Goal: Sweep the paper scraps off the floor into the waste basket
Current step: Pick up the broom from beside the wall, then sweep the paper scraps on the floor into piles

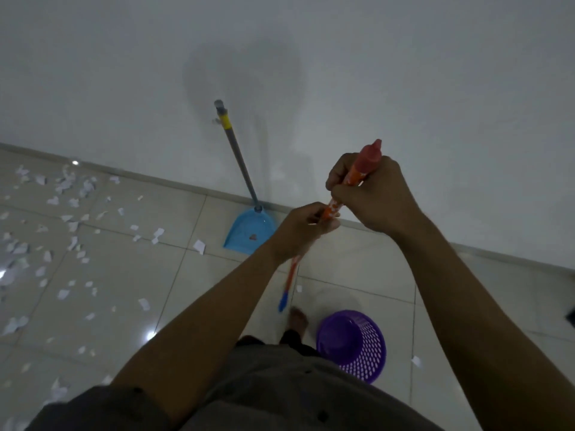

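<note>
The right hand (370, 194) is curled round the top of the broom handle (332, 209), just below its red cap (371, 154). The left hand (298, 231) grips the same orange, white-patterned stick lower down, fingers wrapped about it. The stick runs down from both hands to a blue end (283, 301) close to a bare foot (298, 318). The broom head cannot be made out.

The paper scraps (199, 246) lie scattered over the tiled floor (155, 275), thickest toward its left edge and along the foot of the wall (311, 57) at far left, well apart from both hands. Single bits lie nearer, one beside the blue end and one just right of the purple waste basket (361, 359). The basket stands on the floor just right of the foot, below the hands.

A blue dustpan (249, 231) rests on the floor at the wall edge, just left of the left hand. Its long grey handle (239, 157) leans up against the wall.
</note>
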